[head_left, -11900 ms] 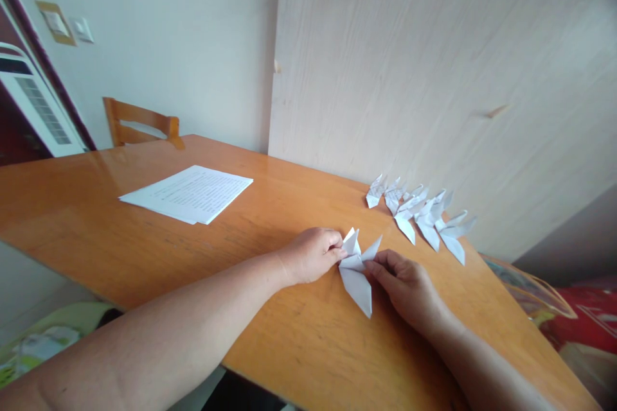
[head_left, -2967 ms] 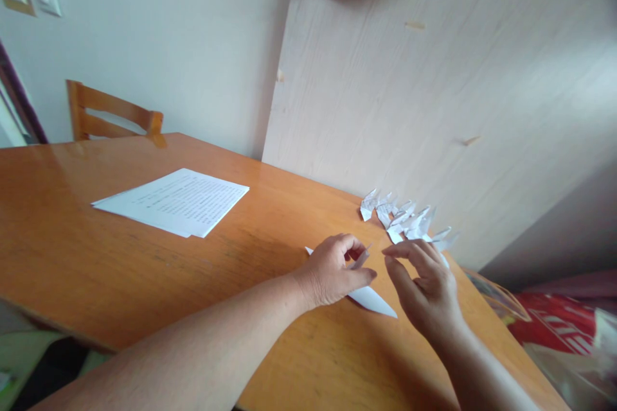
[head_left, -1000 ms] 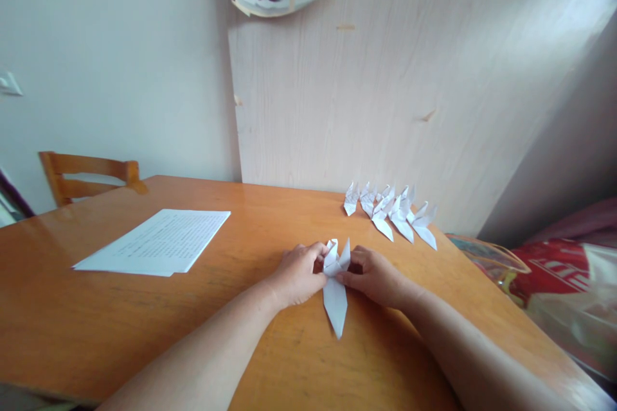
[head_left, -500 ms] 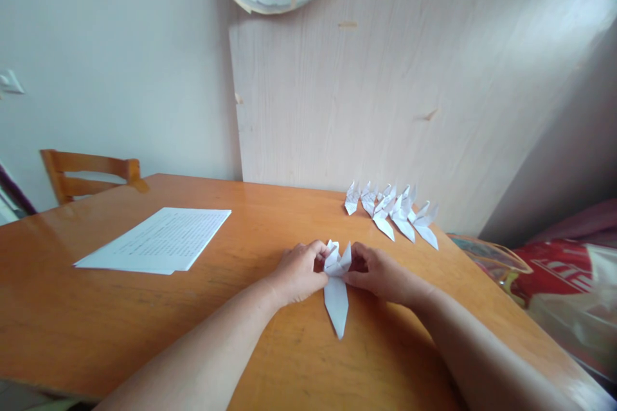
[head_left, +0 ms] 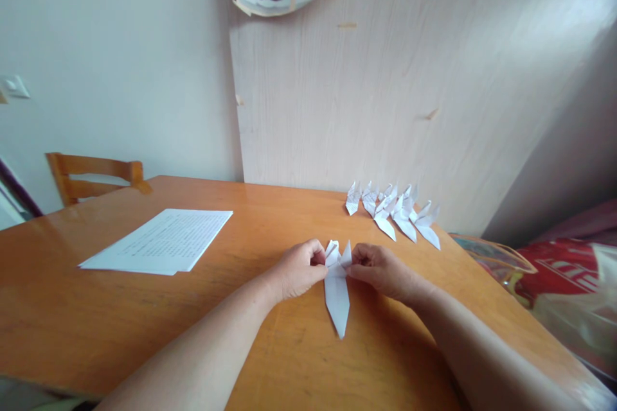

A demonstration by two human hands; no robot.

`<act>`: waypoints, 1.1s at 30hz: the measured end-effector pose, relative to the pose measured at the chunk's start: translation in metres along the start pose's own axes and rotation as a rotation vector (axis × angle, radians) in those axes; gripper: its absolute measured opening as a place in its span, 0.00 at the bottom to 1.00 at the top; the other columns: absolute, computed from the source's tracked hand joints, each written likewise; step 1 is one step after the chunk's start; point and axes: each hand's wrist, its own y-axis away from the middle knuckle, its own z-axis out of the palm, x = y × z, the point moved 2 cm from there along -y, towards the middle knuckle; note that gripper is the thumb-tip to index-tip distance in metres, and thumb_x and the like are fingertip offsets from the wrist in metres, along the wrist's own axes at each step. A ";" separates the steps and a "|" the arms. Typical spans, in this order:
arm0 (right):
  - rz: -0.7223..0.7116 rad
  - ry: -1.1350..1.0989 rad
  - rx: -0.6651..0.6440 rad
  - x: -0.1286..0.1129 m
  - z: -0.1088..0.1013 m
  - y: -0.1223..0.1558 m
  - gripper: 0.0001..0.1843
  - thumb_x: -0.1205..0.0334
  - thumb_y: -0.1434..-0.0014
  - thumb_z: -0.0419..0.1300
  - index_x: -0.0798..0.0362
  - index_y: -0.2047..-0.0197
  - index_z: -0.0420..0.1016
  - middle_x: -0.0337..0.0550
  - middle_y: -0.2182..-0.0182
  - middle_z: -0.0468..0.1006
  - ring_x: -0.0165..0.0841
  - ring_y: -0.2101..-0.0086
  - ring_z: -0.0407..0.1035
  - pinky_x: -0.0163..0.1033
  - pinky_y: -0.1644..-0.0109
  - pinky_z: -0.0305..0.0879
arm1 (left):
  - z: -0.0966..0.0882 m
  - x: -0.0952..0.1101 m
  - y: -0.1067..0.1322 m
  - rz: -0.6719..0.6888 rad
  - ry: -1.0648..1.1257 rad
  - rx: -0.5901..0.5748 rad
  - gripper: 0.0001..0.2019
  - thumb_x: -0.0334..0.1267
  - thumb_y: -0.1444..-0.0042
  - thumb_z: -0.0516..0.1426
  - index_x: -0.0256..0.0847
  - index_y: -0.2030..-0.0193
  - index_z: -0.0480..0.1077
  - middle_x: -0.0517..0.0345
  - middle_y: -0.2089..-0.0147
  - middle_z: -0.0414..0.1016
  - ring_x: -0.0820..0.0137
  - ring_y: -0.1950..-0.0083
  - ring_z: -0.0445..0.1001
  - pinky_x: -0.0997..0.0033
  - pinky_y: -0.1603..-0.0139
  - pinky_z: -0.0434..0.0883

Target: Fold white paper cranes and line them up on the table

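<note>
A white folded-paper crane (head_left: 337, 298) lies on the wooden table in front of me, one long pointed flap toward me and two upright points at its far end. At its left edge, my left hand (head_left: 304, 270) pinches the paper between thumb and curled fingers. Opposite it, my right hand (head_left: 378, 268) grips the right edge in the same way, thumb near the fold. The fingertips partly hide the crane's sides.
Several similar folded-paper cranes (head_left: 405, 215) stand in rows at the table's back right. Printed sheets (head_left: 159, 243) lie stacked on the table (head_left: 270, 225) at left. Beyond are a wooden chair (head_left: 99, 173) and, past the right edge, a red bag (head_left: 559, 270).
Both thumbs have shifted slightly up along the crane's edges, and more of its middle fold shows. The crane stays in place; the view has moved a little.
</note>
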 end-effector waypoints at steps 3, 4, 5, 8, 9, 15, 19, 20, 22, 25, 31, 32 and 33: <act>-0.001 -0.010 0.010 -0.002 -0.001 0.000 0.05 0.66 0.48 0.60 0.52 0.71 0.66 0.34 0.76 0.66 0.28 0.74 0.58 0.34 0.71 0.52 | -0.001 0.000 0.000 0.001 0.026 0.007 0.07 0.38 0.49 0.60 0.40 0.66 0.65 0.61 0.67 0.70 0.70 0.65 0.67 0.73 0.66 0.63; -0.002 -0.013 0.014 -0.002 -0.001 0.000 0.05 0.66 0.48 0.60 0.52 0.71 0.66 0.34 0.76 0.66 0.28 0.74 0.58 0.34 0.71 0.52 | -0.001 0.000 0.000 -0.003 0.031 0.008 0.08 0.39 0.48 0.60 0.40 0.66 0.65 0.61 0.66 0.70 0.70 0.65 0.67 0.73 0.66 0.63; -0.003 -0.014 0.016 -0.003 -0.001 0.000 0.05 0.66 0.48 0.60 0.52 0.71 0.66 0.34 0.75 0.66 0.28 0.74 0.58 0.34 0.71 0.53 | 0.000 0.000 0.000 -0.008 0.038 0.009 0.08 0.39 0.48 0.60 0.40 0.66 0.66 0.61 0.66 0.70 0.70 0.65 0.67 0.73 0.66 0.63; -0.013 -0.021 0.018 -0.005 -0.001 0.000 0.05 0.65 0.48 0.61 0.52 0.70 0.66 0.34 0.75 0.66 0.28 0.73 0.59 0.35 0.70 0.53 | 0.002 0.001 0.000 -0.014 0.097 -0.007 0.08 0.38 0.46 0.59 0.40 0.62 0.66 0.59 0.63 0.73 0.69 0.62 0.70 0.72 0.62 0.66; -0.021 -0.018 0.015 -0.006 -0.001 0.001 0.06 0.65 0.48 0.61 0.52 0.69 0.66 0.34 0.74 0.65 0.28 0.73 0.59 0.35 0.70 0.54 | 0.003 0.001 0.000 -0.011 0.124 -0.022 0.08 0.38 0.46 0.59 0.40 0.60 0.67 0.58 0.61 0.74 0.68 0.60 0.72 0.71 0.60 0.67; -0.056 0.122 -0.053 -0.007 0.004 0.001 0.10 0.61 0.49 0.66 0.52 0.68 0.68 0.36 0.72 0.68 0.29 0.72 0.61 0.35 0.68 0.57 | 0.006 -0.001 0.001 -0.006 0.121 -0.084 0.13 0.32 0.48 0.58 0.41 0.55 0.68 0.55 0.57 0.78 0.66 0.56 0.75 0.68 0.55 0.69; -0.097 0.062 -0.002 -0.006 0.004 0.000 0.11 0.56 0.45 0.65 0.51 0.68 0.68 0.36 0.73 0.67 0.30 0.71 0.60 0.35 0.69 0.56 | 0.004 0.000 -0.001 0.019 0.051 -0.072 0.09 0.38 0.45 0.59 0.41 0.57 0.69 0.56 0.58 0.78 0.65 0.57 0.75 0.68 0.55 0.69; -0.098 0.026 0.004 -0.005 0.003 0.000 0.11 0.55 0.45 0.65 0.51 0.68 0.68 0.35 0.73 0.66 0.30 0.71 0.60 0.35 0.69 0.56 | 0.003 0.000 -0.001 0.024 0.030 -0.068 0.09 0.39 0.44 0.59 0.41 0.58 0.70 0.56 0.58 0.77 0.65 0.57 0.75 0.68 0.56 0.69; -0.094 -0.036 -0.007 -0.005 0.002 0.000 0.10 0.57 0.44 0.64 0.52 0.68 0.68 0.35 0.74 0.65 0.29 0.72 0.60 0.35 0.69 0.56 | 0.001 0.001 -0.001 0.029 -0.010 -0.066 0.07 0.40 0.43 0.58 0.41 0.59 0.70 0.57 0.59 0.77 0.66 0.58 0.74 0.69 0.57 0.69; -0.083 -0.073 -0.030 -0.004 0.001 0.000 0.07 0.60 0.44 0.63 0.52 0.69 0.69 0.34 0.75 0.65 0.29 0.72 0.59 0.35 0.70 0.54 | 0.000 0.000 -0.001 0.031 -0.062 -0.058 0.07 0.41 0.42 0.57 0.41 0.62 0.70 0.58 0.62 0.76 0.67 0.60 0.73 0.70 0.60 0.67; -0.053 -0.057 -0.033 0.000 -0.001 0.000 0.06 0.61 0.44 0.62 0.53 0.69 0.71 0.35 0.75 0.67 0.29 0.73 0.59 0.36 0.70 0.54 | 0.002 -0.006 -0.003 0.038 -0.089 -0.040 0.07 0.42 0.41 0.56 0.40 0.65 0.69 0.59 0.65 0.74 0.68 0.62 0.71 0.72 0.62 0.66; -0.048 -0.053 -0.032 0.001 -0.001 0.000 0.06 0.60 0.44 0.62 0.53 0.70 0.71 0.35 0.75 0.67 0.29 0.73 0.59 0.36 0.70 0.54 | 0.002 -0.007 -0.003 0.039 -0.085 -0.042 0.08 0.42 0.41 0.56 0.40 0.65 0.69 0.60 0.65 0.74 0.68 0.63 0.70 0.72 0.62 0.65; -0.046 -0.052 -0.033 0.001 -0.002 0.000 0.06 0.60 0.44 0.62 0.52 0.70 0.71 0.35 0.75 0.67 0.29 0.73 0.59 0.35 0.70 0.53 | 0.002 -0.008 -0.004 0.042 -0.080 -0.045 0.08 0.42 0.41 0.56 0.40 0.65 0.69 0.60 0.65 0.73 0.69 0.63 0.70 0.72 0.63 0.65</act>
